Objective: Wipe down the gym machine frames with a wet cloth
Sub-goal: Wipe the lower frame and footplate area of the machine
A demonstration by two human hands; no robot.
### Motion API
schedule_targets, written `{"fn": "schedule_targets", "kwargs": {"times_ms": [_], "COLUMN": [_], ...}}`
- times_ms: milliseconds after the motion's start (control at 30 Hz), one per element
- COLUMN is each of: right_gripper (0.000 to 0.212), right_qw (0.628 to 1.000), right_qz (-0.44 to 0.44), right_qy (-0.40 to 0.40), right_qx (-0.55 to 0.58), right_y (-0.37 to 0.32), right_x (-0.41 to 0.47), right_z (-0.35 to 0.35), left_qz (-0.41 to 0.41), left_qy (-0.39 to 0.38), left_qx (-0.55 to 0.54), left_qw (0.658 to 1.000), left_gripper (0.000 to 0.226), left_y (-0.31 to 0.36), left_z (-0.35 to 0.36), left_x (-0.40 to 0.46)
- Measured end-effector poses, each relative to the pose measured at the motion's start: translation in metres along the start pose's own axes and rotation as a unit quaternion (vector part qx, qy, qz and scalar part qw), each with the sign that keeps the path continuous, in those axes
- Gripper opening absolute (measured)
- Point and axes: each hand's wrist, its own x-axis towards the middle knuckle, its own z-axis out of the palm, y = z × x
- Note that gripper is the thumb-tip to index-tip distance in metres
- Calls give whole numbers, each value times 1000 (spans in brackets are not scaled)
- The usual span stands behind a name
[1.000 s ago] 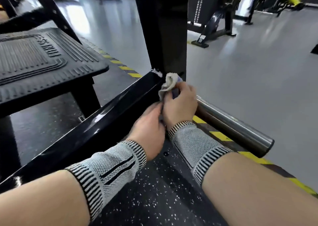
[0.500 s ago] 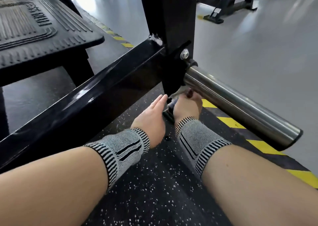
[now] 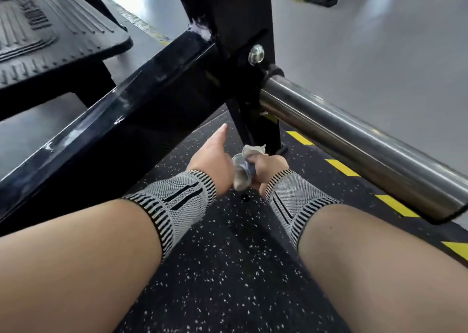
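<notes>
- Step in hand, as I judge it: wiping the lower end of the black upright post [image 3: 255,127], down near its foot, low on the machine frame.
- Right hand [image 3: 266,170] grips the wet cloth [image 3: 244,168], fingers curled round it. The cloth is bunched into a wad, pale grey-white, with a loose corner poking up toward the post. It sits just beside the post's base; I cannot tell whether it touches the metal.
- Left hand [image 3: 212,163] is open, fingers straight and pointing forward toward the post, holding nothing. It lies just beside the cloth; contact with it is unclear from here.
- Both wrists wear knitted grey supports with black stripes.
- Next move, my guess: press the wad flat against the post's lower face and run it along the foot, then go on to the sloping black beam [image 3: 131,109] to the left. Re-folding the cloth first would give more wiping surface.
- Frame looks glossy black with bright streaks of reflection along the beam edge; a bolt head [image 3: 256,54] sits on the post above the chrome bar [image 3: 354,140].
- Floor below is black speckled rubber [image 3: 228,269], with yellow hazard stripes under the bar.
</notes>
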Motion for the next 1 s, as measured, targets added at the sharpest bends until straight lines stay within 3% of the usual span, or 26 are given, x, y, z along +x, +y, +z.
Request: {"fn": "schedule_targets", "kwargs": {"times_ms": [100,167,233,267,433,533,667,767,933,1000], "right_gripper": [12,18,21,23,28,28,24,18,31,31], "right_qw": [985,949,916,909,935,929,916,913,879,869], "right_qz": [-132,-273,-349,-354,-195,-238,-332,-356,-400,-403], "right_qy": [-66,-48,-51,-39,50,102,66,59,135,118], "right_qx": [-92,-152,-191,-215,-291,-263,-214,-191,-221,-261], "right_y": [-10,-23,-28,-27,-6,-3,-15,-22,-37,-32], "right_x": [-28,-44,-58,-56,-44,-56,-86,-105,-142,-161], "right_z": [6,18,30,33,20,23,22,16,3,3], "left_qz": [-23,-23,-27,-24,-2,0,8,21,50,67], "left_qy": [39,54,52,44,37,30,17,13,-5,-21], "left_qx": [-13,-18,-6,0,-36,-58,-55,-48,-41,-15], "left_qw": [999,998,998,999,999,998,998,999,998,997], "left_gripper": [63,63,63,66,73,73,71,72,74,75], "left_y": [-8,-11,-16,-19,-12,-7,-4,-3,-6,-11], "left_z": [-1,-1,0,-1,-13,-27,-45,-55,-69,-74], "left_x": [-3,-7,-11,-13,-40,-55,-73,-89,-112,-125]}}
